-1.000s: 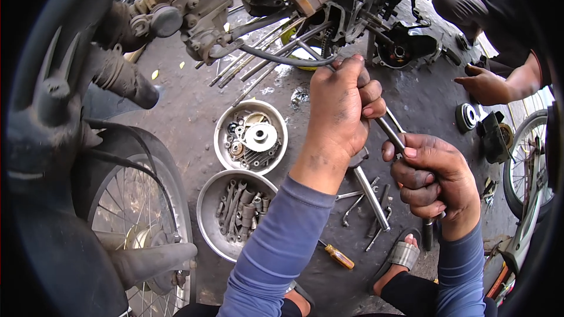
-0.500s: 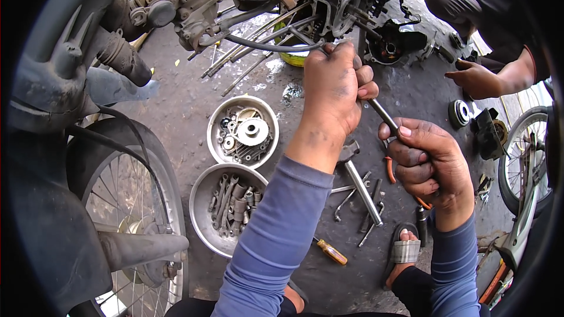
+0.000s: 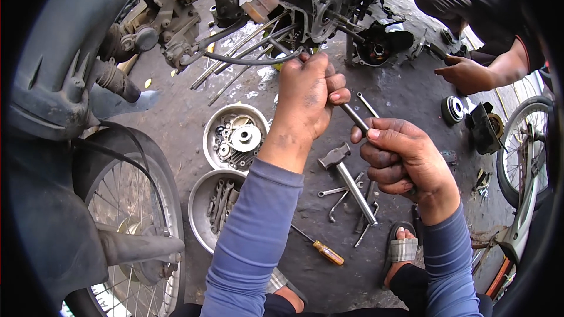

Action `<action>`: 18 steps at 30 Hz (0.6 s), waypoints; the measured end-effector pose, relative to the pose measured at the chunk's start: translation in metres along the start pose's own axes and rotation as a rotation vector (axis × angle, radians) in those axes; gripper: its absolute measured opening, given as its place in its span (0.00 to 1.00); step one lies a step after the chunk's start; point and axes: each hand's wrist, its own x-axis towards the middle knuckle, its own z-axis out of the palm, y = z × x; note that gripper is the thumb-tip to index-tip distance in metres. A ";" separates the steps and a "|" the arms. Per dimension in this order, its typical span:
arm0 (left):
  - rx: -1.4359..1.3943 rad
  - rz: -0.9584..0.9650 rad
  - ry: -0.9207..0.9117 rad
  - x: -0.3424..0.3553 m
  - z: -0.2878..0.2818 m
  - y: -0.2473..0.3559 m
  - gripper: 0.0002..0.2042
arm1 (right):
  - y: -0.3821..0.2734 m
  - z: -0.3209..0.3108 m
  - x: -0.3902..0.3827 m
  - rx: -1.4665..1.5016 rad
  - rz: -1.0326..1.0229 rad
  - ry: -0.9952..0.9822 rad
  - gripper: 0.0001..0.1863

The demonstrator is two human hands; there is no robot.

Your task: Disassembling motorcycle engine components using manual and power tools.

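Both hands grip a long steel rod [image 3: 355, 118] that slants up toward the partly dismantled motorcycle engine [image 3: 320, 9]. My left hand [image 3: 305, 97] is closed round its upper stretch, just below the engine and beside a black hose [image 3: 252, 60]. Lower and to the right, my right hand [image 3: 405, 158] wraps round its near end. The rod's upper part shows above my left hand, among the engine parts; its far tip is hard to make out. Below my hands, a hammer [image 3: 355, 191] lies on the floor near several wrenches [image 3: 333, 191].
Metal bowls of engine parts [image 3: 205, 152] and spanners [image 3: 195, 217] stand left of my arm. A yellow-handled screwdriver [image 3: 328, 252] lies in front. The motorcycle's wheel [image 3: 173, 199] is at left. Another person's hand [image 3: 470, 76] is at right, near a bicycle [image 3: 526, 182].
The whole view has shifted slightly. My hands and the rod sit farther left in the picture, still gripping. A ring spanner on the floor now shows beyond the rod.
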 end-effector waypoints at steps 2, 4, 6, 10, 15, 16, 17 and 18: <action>0.021 -0.026 -0.048 0.000 -0.002 0.002 0.12 | 0.004 0.005 0.000 0.024 0.003 -0.001 0.09; 0.080 -0.059 -0.041 0.000 -0.005 0.005 0.12 | 0.011 0.014 0.000 0.048 -0.013 0.012 0.09; 0.120 -0.056 -0.045 -0.002 -0.009 0.011 0.12 | 0.022 0.022 -0.001 0.066 -0.027 0.008 0.08; 0.174 -0.048 -0.041 -0.004 -0.008 0.010 0.12 | 0.020 0.017 0.000 -0.024 -0.028 0.007 0.08; 0.112 0.009 -0.029 -0.003 -0.002 0.003 0.12 | 0.003 0.009 0.001 -0.171 0.031 0.042 0.09; 0.129 -0.001 -0.020 -0.003 -0.002 0.005 0.11 | 0.006 0.013 0.001 -0.145 0.020 0.062 0.08; 0.147 -0.013 -0.012 -0.004 -0.003 0.006 0.11 | 0.010 0.016 0.001 -0.129 -0.009 -0.019 0.08; 0.147 -0.016 -0.012 -0.004 -0.005 0.010 0.11 | 0.017 0.022 0.001 -0.029 -0.016 0.001 0.08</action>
